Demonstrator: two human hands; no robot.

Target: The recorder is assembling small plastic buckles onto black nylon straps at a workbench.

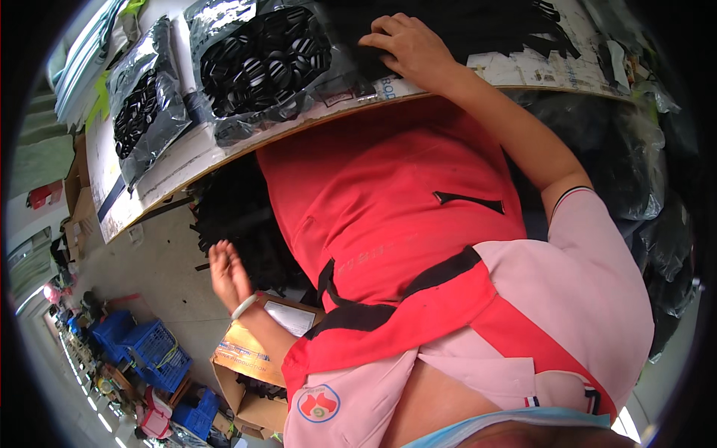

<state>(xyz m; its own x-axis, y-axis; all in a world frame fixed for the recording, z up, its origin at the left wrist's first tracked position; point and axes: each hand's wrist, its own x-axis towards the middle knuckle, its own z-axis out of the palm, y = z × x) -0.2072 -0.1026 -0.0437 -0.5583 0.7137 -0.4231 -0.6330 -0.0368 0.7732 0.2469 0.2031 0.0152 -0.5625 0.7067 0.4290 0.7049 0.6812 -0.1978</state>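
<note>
The right hand rests its curled fingers on a heap of black strips at the near edge of the paper-covered bench, beside a clear plastic bag of black rings, while the left hand hangs open, fingers spread, over the floor.

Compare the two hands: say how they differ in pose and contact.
The right hand lies palm down on the black pile on the table; the left hand hangs in the air below the table edge, touching nothing. The left wrist wears a pale bangle; the right wrist is bare. Both are bare and hold nothing.
</note>
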